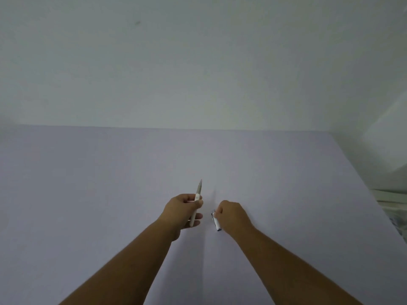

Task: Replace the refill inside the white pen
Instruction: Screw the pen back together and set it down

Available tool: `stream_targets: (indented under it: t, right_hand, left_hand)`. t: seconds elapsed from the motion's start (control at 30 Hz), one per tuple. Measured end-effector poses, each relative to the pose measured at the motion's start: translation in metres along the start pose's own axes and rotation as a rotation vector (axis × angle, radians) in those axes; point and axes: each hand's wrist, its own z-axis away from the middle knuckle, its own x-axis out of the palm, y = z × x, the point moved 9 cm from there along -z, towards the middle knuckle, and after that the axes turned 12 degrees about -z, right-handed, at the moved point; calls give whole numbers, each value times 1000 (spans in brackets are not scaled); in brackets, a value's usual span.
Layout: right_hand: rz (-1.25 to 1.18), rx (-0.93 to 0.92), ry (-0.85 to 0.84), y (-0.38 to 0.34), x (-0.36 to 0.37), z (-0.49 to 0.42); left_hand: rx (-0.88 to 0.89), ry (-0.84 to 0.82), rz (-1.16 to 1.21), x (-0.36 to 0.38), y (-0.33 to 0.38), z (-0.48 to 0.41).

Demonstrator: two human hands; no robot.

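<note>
Seemingly uncapped, the slim white plastic pen is gripped in the left hand, its grey tip pointing away. Just right of it, a short white cap piece is clasped in the right hand over the pale lilac counter. Unscrewing the barrel likely follows.

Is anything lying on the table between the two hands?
No. In the head view, only bare table shows between the left hand, holding the pen, and the right hand, holding the cap.
</note>
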Motion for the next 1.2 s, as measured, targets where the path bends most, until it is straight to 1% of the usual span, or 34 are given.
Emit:
stream_targets:
  t: [0.1, 0.13, 0.27, 0.4, 0.43, 0.53, 0.57, 0.67, 0.77, 0.87, 0.97, 1.07, 1.2]
  right_hand:
    - [127, -62, 0, -3, 16, -5]
    - [131, -68, 13, -3, 18, -6]
    - [12, -32, 44, -5, 22, -8]
    - [-347, 36, 84, -10, 4, -9]
    - [-464, 33, 101, -13, -5, -11]
    - [-924, 83, 144, -22, -32, -15]
    - [-1037, 91, 146, -24, -39, -17]
    - [-1211, 86, 103, -35, -53, -20]
    - [-1247, 72, 37, -41, -56, -17]
    - [-1157, 52, -27, -45, -51, -11]
    - [-1121, 15, -88, -49, -44, -5]
    - [-1116, 5, -114, -52, -40, -2]
    - [-1117, 42, -143, -51, -38, -2]
  left_hand:
    - [-39, -33, 56, 2, -6, -5]
    - [-46, -40, 70, 2, -8, -7]
    - [-58, -50, 73, 0, -13, -13]
    - [-57, -62, 29, -2, -14, -15]
    - [-54, -72, 20, -2, -14, -14]
    - [-51, -101, -6, 0, -11, -11]
    - [-51, -112, -16, 1, -9, -10]
    - [-40, -145, -49, 7, -3, -6]
    - [-25, -162, -77, 11, 0, -4]
    - [-11, -156, -80, 11, 3, -2]
    - [-1, -140, -72, 10, 6, -2]
    - [-5, -130, -61, 10, 6, -2]
    - [16, -103, -64, 7, 7, -3]
